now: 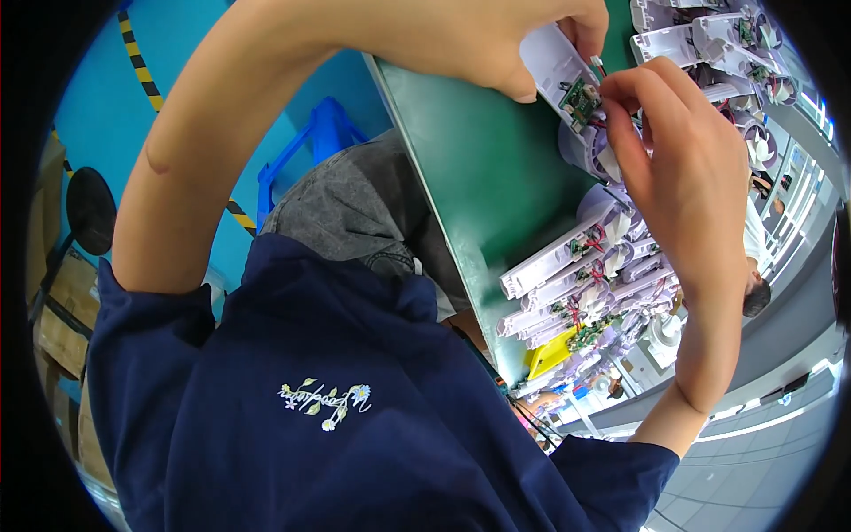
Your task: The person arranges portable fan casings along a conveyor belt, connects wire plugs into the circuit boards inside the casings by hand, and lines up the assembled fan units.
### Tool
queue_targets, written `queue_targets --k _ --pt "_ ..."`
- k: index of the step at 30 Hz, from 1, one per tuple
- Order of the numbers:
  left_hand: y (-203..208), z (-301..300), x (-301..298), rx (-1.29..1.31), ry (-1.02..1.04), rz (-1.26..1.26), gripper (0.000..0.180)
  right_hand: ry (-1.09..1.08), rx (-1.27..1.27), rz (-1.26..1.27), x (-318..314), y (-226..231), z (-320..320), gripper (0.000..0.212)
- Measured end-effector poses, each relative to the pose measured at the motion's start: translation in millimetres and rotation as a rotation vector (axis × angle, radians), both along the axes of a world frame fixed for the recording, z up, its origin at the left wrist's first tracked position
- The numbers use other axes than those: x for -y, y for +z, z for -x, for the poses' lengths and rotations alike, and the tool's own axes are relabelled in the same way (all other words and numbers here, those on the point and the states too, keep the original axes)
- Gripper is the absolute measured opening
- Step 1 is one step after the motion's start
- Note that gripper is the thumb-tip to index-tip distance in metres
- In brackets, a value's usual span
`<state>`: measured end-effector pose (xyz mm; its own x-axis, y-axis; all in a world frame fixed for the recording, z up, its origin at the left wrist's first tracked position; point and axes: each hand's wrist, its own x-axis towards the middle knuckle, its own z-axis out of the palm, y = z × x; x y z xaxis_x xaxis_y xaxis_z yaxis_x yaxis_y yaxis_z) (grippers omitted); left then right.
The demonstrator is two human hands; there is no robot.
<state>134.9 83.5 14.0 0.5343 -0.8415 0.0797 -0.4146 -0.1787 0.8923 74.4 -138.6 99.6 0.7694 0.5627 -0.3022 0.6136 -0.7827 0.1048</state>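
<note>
My left hand grips a pale lilac plastic housing, thumb along one side and fingers round the far side. A small green circuit board sits inside the open shell, whose lower end is a round lilac cup. Over the board, my right hand is closed in a pinch of thumb and forefinger. A thin wire lead with a small white plug sticks up at those fingertips. The exact pinch point is partly hidden by the fingers.
On the green tabletop, rows of similar lilac housings with boards and red wires lie near a yellow tray. More housings stand at the far right. A blue stool is left of the table; another person is at right.
</note>
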Motion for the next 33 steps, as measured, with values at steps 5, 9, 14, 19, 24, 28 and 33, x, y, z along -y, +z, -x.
queue_targets --k 5,9,14,19,24,28,33 --pt "-34 4 13 0.081 0.063 0.113 0.037 0.010 -0.022 -0.016 -4 -3 1 0.012" --pt "-25 1 12 0.087 0.028 0.077 0.037 -0.002 -0.019 -0.046 -3 -5 1 0.011" --pt "-34 8 14 0.139 0.100 0.133 0.036 -0.014 0.003 -0.030 -4 -8 0 0.011" --pt "-81 11 36 0.105 0.147 0.366 0.046 -0.058 -0.134 -0.093 -4 -2 -6 0.010" --pt "-84 14 43 0.193 0.160 0.464 0.043 -0.181 -0.158 -0.164 -1 -2 0 0.011" --pt "-81 15 39 0.156 0.150 0.424 0.044 -0.239 -0.169 -0.223 0 -5 2 0.011" --pt "-82 13 39 0.190 0.146 0.448 0.044 -0.235 -0.163 -0.196 -3 -3 2 0.012"
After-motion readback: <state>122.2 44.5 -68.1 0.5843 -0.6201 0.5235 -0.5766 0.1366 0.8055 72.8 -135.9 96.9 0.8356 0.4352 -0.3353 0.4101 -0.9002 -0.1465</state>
